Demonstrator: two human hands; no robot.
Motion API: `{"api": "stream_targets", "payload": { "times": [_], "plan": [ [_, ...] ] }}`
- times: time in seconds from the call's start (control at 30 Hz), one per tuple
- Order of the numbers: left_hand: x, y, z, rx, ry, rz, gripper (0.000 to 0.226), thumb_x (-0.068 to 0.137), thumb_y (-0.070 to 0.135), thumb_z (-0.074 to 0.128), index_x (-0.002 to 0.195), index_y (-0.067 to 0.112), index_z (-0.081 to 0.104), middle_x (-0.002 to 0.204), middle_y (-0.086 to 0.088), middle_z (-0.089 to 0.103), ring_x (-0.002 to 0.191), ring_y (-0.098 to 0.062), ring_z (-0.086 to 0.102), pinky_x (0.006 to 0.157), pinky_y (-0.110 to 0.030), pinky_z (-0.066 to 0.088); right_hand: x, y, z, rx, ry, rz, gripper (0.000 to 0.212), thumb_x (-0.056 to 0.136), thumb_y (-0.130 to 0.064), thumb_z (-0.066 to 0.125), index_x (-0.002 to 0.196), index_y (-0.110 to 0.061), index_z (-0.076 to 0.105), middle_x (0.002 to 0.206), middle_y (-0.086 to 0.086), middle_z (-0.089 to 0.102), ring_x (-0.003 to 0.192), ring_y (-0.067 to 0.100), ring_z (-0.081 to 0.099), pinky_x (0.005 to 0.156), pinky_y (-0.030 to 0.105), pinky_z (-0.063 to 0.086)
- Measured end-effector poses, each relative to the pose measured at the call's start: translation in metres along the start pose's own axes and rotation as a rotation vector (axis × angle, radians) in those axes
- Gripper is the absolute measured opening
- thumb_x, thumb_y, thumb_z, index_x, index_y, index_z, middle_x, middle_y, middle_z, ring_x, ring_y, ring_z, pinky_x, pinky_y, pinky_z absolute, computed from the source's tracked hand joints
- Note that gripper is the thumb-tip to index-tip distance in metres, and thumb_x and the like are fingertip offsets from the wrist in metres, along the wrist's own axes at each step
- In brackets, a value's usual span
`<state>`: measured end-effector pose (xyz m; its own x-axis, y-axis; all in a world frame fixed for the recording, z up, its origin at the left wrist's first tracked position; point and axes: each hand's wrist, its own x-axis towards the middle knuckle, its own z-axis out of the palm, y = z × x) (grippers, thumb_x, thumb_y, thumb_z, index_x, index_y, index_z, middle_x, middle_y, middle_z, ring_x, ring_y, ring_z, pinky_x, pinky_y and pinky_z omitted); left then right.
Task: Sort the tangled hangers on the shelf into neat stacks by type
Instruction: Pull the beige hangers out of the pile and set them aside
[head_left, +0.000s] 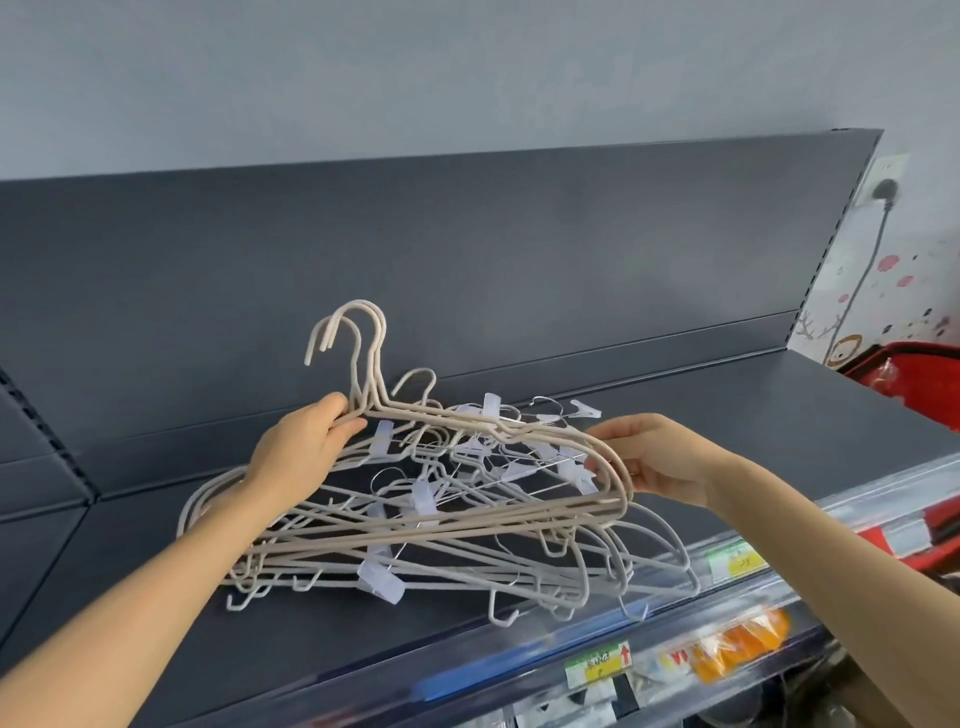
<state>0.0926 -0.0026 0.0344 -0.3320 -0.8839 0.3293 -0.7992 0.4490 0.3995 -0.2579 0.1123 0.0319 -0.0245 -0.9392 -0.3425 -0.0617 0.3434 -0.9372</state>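
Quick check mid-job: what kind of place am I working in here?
Most likely a retail shop aisle. The dark metal shelf under the hangers has price labels in its front rail, packaged goods sit below, and a red shopping basket stands at the right.

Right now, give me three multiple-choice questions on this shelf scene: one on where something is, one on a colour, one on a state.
1. The basket is at: A. far left B. far right C. centre
2. Most hangers are: A. black B. green C. beige
3. The hangers are: A. tangled B. neatly stacked C. boxed

Answers: 1 B, it shows red at the right edge; 2 C, their coated wire is beige; 3 A, hooks and bars cross at all angles.
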Motion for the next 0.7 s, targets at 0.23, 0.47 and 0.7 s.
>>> {"api": "stream_targets", "payload": {
  "times": [0.23,0.47,0.7],
  "plan": [
    [0.004,-0.007,-0.014,-0.065,0.016,-0.033,0.029,0.095,0.032,0.051,0.073,0.013,0.045,0.064,-0.012,0.057,0.058,-0.032,0.052,0.055,-0.04,0.041,-0.007,-0.006,0.006,-0.05,-0.008,-0.004,0.017,0.087,-0.004,0.059,0.099,0.003,0.068,0.083,0.014,0.067,0.062,0.018,0.056,0.055,0.023,0.048],
    [0.004,-0.014,-0.034,-0.106,0.072,-0.032,0.032,0.093,0.027,0.054,0.065,0.016,0.043,0.063,-0.013,0.057,0.062,-0.038,0.053,0.06,-0.042,0.044,0.0,-0.006,0.017,0.122,0.074,-0.015,0.019,0.091,-0.004,0.053,0.096,0.008,0.067,0.075,0.014,0.065,0.051,0.01,0.049,0.04,0.015,0.041],
    [0.008,-0.006,-0.04,0.004,0.148,-0.053,0.034,0.094,0.033,0.051,0.07,0.01,0.045,0.065,-0.012,0.058,0.062,-0.034,0.054,0.055,-0.038,0.041,-0.007,0.005,0.024,0.488,0.085,0.051,0.024,0.089,0.012,0.044,0.106,0.01,0.061,0.092,0.025,0.07,0.074,0.027,0.07,0.062,0.029,0.06]
  ]
}}
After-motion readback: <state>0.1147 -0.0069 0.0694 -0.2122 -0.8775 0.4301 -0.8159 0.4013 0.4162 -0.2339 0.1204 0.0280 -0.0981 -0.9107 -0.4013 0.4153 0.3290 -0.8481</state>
